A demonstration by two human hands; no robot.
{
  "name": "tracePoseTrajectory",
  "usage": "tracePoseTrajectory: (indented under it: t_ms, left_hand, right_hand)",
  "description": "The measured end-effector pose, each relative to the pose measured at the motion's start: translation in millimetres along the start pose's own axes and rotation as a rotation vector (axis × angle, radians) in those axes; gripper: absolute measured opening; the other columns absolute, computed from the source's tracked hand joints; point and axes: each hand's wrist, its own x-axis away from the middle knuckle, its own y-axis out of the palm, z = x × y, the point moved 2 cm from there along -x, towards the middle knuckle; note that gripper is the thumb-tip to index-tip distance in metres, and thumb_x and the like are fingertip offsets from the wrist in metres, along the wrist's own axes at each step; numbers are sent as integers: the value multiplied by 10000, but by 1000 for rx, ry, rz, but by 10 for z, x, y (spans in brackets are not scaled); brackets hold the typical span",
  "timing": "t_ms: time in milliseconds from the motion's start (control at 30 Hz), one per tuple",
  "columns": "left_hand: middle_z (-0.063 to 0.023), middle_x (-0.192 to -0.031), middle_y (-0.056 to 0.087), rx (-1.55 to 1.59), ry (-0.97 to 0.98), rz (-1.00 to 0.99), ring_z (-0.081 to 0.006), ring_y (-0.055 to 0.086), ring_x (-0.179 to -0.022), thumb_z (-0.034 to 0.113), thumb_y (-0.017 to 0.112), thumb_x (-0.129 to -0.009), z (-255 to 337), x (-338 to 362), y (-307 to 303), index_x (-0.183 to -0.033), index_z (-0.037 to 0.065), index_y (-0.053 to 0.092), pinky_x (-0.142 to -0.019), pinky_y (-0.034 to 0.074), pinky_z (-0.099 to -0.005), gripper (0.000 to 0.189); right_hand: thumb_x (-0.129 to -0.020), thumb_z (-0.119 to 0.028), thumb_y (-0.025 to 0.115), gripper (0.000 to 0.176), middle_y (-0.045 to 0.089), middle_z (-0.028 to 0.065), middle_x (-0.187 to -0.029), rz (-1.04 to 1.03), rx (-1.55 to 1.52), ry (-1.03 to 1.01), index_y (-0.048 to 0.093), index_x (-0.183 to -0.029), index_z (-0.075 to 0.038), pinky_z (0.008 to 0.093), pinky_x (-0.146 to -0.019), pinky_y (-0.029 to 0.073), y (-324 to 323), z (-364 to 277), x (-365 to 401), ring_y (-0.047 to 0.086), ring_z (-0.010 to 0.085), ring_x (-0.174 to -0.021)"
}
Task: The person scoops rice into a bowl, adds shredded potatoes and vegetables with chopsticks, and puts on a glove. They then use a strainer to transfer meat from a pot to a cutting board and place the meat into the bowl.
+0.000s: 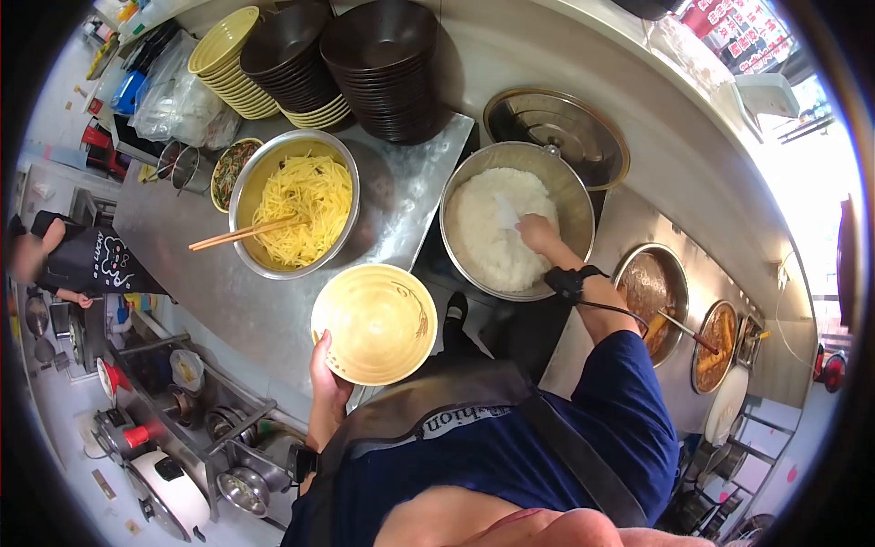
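Observation:
My left hand (328, 378) grips the rim of an empty yellow bowl (375, 325), thumb over its edge, in front of the steel counter. My right hand (538, 234) is closed round a pale, whitish scoop (506, 213), whose blade touches the white rice (492, 246) inside a large round pot (585, 219). Left of the pot, a steel bowl (239, 196) holds yellow shredded food (305, 205), with wooden chopsticks (232, 237) resting in it.
Dark bowls (387, 82) and yellow bowls (228, 64) are stacked at the back. A metal lid (583, 137) leans behind the pot. Pans of brown food (652, 283) stand at right. Another person (87, 251) is at far left, beside metal shelving (210, 447).

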Motion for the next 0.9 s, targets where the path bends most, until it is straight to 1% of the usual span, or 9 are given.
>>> tracePoseTrajectory:
  t_ms: [133,200,333,400,633,733,800,833,900]
  left_hand:
    - [-175,-1353,508,-19,-30,-62,-303,530,-1206,340,470,-964,-34,-146,229,-1376,-18,388,-1029,418,-442,552]
    - [-167,-1361,497,-76,-93,-134,-295,528,-1210,369,488,-967,-68,-266,407,-1395,14,364,-1035,421,-441,570]
    - [-154,-1366,483,-180,-84,-219,-286,528,-1215,407,502,-964,-138,-556,562,-1413,87,342,-985,477,-474,575]
    - [-136,-1367,474,-226,-188,-315,-285,532,-1216,444,502,-960,-131,-615,777,-1418,149,331,-913,526,-512,571]
    - [-106,-1367,472,-374,-386,-367,-293,556,-1189,548,497,-932,-322,-780,1237,-1405,174,335,-896,522,-545,624]
    - [-103,-1402,459,-392,-411,-394,-296,513,-1242,581,500,-916,-465,-912,1410,-1430,164,349,-955,486,-542,680]
    - [-101,-1412,447,-390,-418,-458,-300,499,-1255,608,492,-904,-566,-1007,1495,-1437,165,332,-971,475,-539,712]
    - [-101,-1412,447,-392,-419,-471,-300,499,-1255,608,492,-904,-608,-1047,1512,-1437,165,332,-971,475,-539,712]
    - [-101,-1416,440,-337,-466,-455,-294,480,-1275,599,481,-912,-698,-1138,1529,-1447,167,308,-973,472,-541,709]
  right_hand:
    - [-943,-209,510,269,627,162,-716,7,-255,-14,650,-974,18,410,-481,470,247,-82,-223,596,297,-538]
    - [-951,-212,519,244,548,91,-602,-101,-541,154,657,-995,-15,339,-373,374,311,-54,-234,486,195,-425]
    - [-925,-193,529,221,584,111,-614,-91,-697,314,667,-970,-25,327,-418,412,-90,-227,171,511,204,-430]
    - [-949,-225,534,237,510,33,-591,-40,-881,350,665,-1053,-57,278,-352,318,-213,-175,372,413,117,-397]
    - [-953,-164,552,257,511,-14,-615,266,-875,191,650,-1179,-89,213,-404,336,-789,-264,1271,429,72,-449]
    - [-919,-123,584,265,620,60,-698,319,-738,243,653,-1154,-22,279,-518,446,-1300,-691,1706,517,128,-500]
    - [-894,-88,579,300,650,96,-790,547,-315,-123,640,-1187,-65,335,-571,496,-1397,-824,1873,592,200,-574]
    - [-894,-88,579,300,650,96,-790,557,-309,-119,640,-1187,-65,335,-571,496,-1425,-886,1924,592,200,-574]
    - [-858,-57,569,380,645,105,-869,542,238,-289,615,-1229,-128,385,-649,525,-1448,-1110,2005,633,273,-702]
